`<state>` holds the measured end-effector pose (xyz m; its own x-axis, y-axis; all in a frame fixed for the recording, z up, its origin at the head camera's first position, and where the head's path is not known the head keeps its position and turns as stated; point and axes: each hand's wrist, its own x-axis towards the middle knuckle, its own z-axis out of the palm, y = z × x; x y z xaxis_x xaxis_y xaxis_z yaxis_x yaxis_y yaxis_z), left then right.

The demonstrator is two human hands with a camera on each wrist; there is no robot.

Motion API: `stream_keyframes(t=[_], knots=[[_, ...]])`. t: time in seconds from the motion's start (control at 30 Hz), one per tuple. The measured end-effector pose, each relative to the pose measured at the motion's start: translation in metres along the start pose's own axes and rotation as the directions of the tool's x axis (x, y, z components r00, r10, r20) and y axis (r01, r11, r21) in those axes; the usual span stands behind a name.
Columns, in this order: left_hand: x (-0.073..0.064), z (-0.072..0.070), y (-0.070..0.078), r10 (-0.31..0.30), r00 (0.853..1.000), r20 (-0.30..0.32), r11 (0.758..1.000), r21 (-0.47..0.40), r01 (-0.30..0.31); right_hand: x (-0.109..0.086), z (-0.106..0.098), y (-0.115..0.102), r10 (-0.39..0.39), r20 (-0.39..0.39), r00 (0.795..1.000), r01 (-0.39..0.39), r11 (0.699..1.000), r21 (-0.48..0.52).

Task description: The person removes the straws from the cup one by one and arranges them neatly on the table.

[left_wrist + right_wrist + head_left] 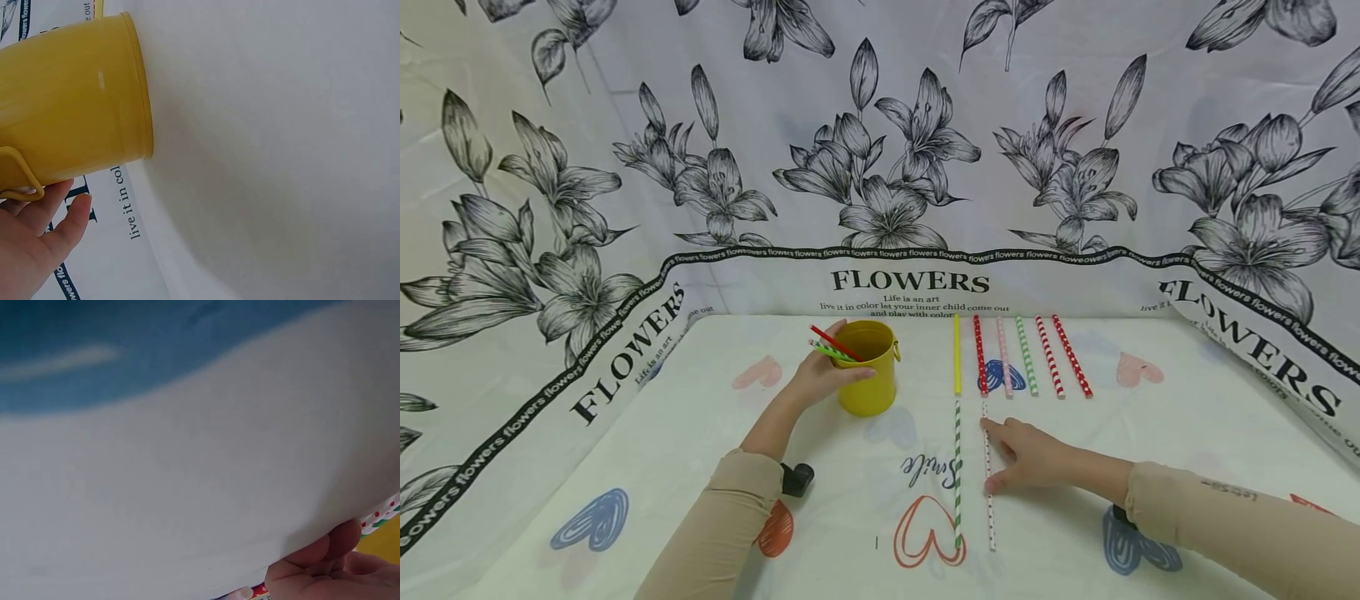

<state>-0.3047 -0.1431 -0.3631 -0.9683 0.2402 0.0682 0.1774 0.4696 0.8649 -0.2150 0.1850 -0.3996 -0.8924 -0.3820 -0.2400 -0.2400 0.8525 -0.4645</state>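
Note:
On the table stands a yellow metal bucket (876,400), its side wall (81,100) large in the left wrist view. My left hand (823,377) holds it near the rim, thumb across the front and fingers on the far side. A red straw (835,342) and green patterned ones lean out of the bucket beside that hand. My right hand (1026,454) touches a white straw with red dots (990,521) lying lengthwise, fingertips and thumb spread apart along it. Parallel to its left lies a green-and-white striped straw (957,492).
Farther back lies a row of straws: yellow (957,354), red with white dots (979,354), pink (1004,354), green-and-white (1027,354), red-striped (1050,354) and another red-dotted one (1072,354). A white printed cloth (850,483) covers the table. Behind hangs a flower-printed curtain (730,225).

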Motion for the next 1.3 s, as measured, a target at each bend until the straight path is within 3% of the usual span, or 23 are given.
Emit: stream_keyframes(t=[0.33, 0.67, 0.77, 0.9, 1.13, 1.3], knots=[[-0.001, 0.0, 0.0, 0.019, 1.0, 0.004, 1.0, -0.001, -0.019, -0.003, -0.004, -0.003, -0.006, 0.017, 1.0, 0.005, 1.0, 0.03], [-0.001, 0.001, -0.001, -0.014, 1.0, -0.003, 1.0, -0.001, 0.014, 0.003, -0.022, -0.011, -0.01, 0.058, 0.998, 0.006, 0.997, 0.076], [-0.002, 0.001, -0.001, -0.007, 1.0, -0.004, 1.0, -0.006, 0.007, 0.007, -0.03, -0.018, -0.029, 0.028, 0.999, 0.026, 0.993, 0.116], [-0.002, 0.0, 0.0, 0.003, 1.0, -0.006, 1.0, -0.003, -0.003, 0.012, -0.042, -0.03, -0.101, -0.048, 0.994, 0.109, 0.974, 0.2], [-0.001, 0.0, -0.003, -0.014, 1.0, -0.005, 1.0, 0.02, 0.014, 0.023, -0.052, -0.057, -0.223, -0.226, 0.948, 0.289, 0.9, 0.326], [0.0, 0.0, -0.002, -0.021, 1.0, -0.008, 0.999, 0.025, 0.021, 0.031, -0.053, -0.078, -0.248, -0.289, 0.924, 0.348, 0.859, 0.376]])
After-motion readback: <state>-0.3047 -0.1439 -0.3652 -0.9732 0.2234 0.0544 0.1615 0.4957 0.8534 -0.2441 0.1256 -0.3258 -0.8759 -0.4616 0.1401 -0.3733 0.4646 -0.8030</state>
